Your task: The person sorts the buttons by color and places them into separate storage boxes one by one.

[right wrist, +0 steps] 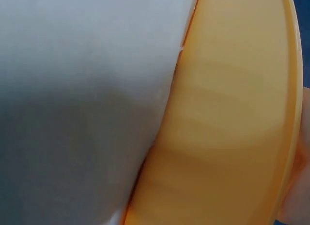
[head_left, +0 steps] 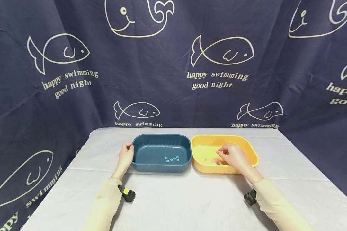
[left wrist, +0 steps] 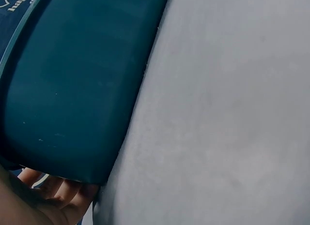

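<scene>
My left hand (head_left: 126, 155) grips the left end of a dark teal-blue basin (head_left: 162, 168), its fingers (left wrist: 69, 190) against the outer wall in the left wrist view. Several small light-blue discs with dark centres (head_left: 172, 159) lie on that basin's floor, toward the right. My right hand (head_left: 232, 154) reaches over the near rim of a yellow basin (head_left: 202, 167), thumb and forefinger brought together above its floor. Several small pinkish-purple discs (head_left: 215, 159) lie just below the fingertips. I cannot tell whether a disc is between them. Only a blurred edge of the right hand (right wrist: 298, 176) shows in the right wrist view.
The two basins stand side by side on a table with a whitish cloth (head_left: 188, 199). Behind them hangs a dark blue curtain (head_left: 173, 96) with fish drawings and lettering. A black wrist camera (head_left: 129, 195) sits on the left wrist and another black camera (head_left: 250, 197) on the right.
</scene>
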Motion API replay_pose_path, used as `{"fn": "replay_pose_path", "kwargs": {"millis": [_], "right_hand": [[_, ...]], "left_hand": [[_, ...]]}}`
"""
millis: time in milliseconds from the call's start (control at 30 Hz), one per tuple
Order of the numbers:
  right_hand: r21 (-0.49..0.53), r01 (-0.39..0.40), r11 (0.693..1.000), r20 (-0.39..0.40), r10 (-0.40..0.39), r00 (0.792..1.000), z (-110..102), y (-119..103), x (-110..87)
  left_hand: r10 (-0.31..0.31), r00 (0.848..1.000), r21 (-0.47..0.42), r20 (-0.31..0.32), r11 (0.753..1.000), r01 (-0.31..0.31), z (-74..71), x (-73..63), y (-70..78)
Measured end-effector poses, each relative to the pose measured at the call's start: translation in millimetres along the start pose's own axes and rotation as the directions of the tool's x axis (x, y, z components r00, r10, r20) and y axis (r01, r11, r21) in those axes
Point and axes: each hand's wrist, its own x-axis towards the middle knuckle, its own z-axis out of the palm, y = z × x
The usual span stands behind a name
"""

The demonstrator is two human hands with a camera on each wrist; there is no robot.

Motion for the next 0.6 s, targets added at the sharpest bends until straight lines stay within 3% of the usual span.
{"fn": "replay_pose_path", "kwargs": {"millis": [300, 533, 600], "right_hand": [[0.007, 0.023, 1.000, -0.039, -0.022, 0.999, -6.0, -7.7, -6.5], [0.064, 0.081, 0.995, -0.089, -0.075, 0.993, -17.6, -19.6, -14.9], [0.068, 0.104, 0.992, -0.128, -0.095, 0.987, -22.0, -23.4, -18.7]], "left_hand": [[0.003, 1.000, 0.003, 0.003, 1.000, -0.003, 0.9, 2.9, 1.1], [-0.048, 0.999, -0.136, -0.022, 0.990, 0.045, -6.8, 10.9, -0.3], [-0.042, 0.998, -0.123, -0.041, 0.992, 0.037, -11.1, 10.7, 2.2]]}}
